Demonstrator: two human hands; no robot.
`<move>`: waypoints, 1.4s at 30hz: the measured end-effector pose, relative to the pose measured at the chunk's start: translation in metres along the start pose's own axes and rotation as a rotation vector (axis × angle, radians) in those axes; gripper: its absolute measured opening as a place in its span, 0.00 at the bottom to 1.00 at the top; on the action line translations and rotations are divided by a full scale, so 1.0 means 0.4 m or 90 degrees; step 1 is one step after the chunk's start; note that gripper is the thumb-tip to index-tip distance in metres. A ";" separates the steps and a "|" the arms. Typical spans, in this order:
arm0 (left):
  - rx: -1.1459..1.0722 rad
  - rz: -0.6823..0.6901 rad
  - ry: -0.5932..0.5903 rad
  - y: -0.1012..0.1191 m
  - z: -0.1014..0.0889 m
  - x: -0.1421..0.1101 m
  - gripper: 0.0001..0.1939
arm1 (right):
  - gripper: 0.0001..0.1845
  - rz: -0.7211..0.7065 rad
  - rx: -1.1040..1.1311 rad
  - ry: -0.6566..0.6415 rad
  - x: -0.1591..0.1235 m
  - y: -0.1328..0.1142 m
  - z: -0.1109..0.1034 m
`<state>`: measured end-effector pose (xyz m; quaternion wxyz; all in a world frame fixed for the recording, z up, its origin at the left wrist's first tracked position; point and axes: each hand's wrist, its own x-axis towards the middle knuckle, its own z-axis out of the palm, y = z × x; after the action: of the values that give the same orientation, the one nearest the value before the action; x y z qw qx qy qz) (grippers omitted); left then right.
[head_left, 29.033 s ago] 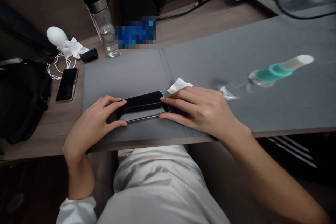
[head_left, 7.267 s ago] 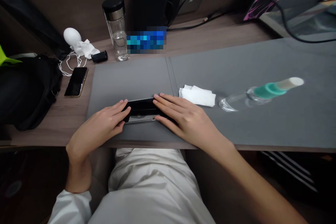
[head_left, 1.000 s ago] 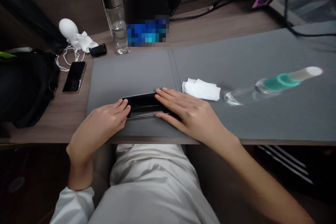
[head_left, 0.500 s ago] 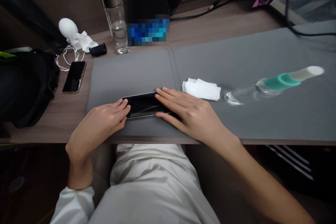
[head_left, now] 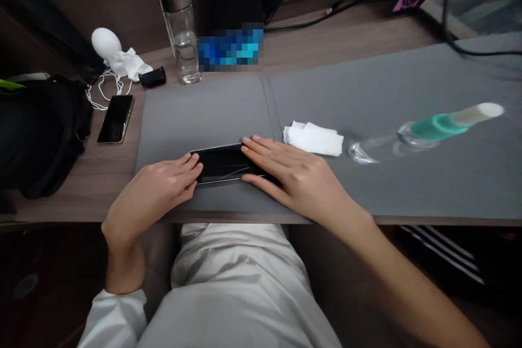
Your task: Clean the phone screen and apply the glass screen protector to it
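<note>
Resting open and nearly flat, the left hand (head_left: 157,190) touches the left end of a black smartphone (head_left: 224,162) with its fingertips (head_left: 194,156); the right hand (head_left: 302,180) lies spread over the phone's right end, its fingers (head_left: 261,148) slightly apart; neither hand closes around the phone, and its glossy middle shows between them; the phone lies flat, lengthwise, on a gray desk mat (head_left: 204,111), near the table's front edge. Just beyond the right hand sits a folded white tissue (head_left: 313,139); further right, a clear bottle (head_left: 424,135) with a teal band and cream end lies on its side, blurred. Toward the table's back edge stands one glass tumbler (head_left: 179,27) with a black lid, holding some water; beside it is a pixelated blue object (head_left: 230,46). Off the mat, near the table's left edge, lies a second smartphone (head_left: 116,119), face up; behind it are a white egg-shaped object (head_left: 106,43), a crumpled white tissue (head_left: 129,64), a small black case (head_left: 152,76) and a white cord (head_left: 104,92); a black backpack (head_left: 41,136) sits at the left.
</note>
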<state>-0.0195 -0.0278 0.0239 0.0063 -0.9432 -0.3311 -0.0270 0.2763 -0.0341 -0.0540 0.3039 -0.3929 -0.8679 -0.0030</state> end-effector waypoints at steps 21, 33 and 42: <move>-0.025 -0.003 0.020 -0.009 -0.002 0.002 0.17 | 0.25 0.020 0.045 -0.001 -0.003 0.002 0.004; -0.072 -0.028 0.008 -0.019 -0.002 -0.003 0.19 | 0.24 0.015 0.028 0.000 0.000 -0.001 -0.003; -0.061 -0.031 0.014 -0.017 -0.007 -0.002 0.19 | 0.28 0.048 0.052 -0.016 0.003 -0.006 -0.006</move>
<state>-0.0245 -0.0232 0.0265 -0.0355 -0.9338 -0.3520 -0.0535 0.2755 -0.0355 -0.0508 0.3087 -0.4128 -0.8555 0.0491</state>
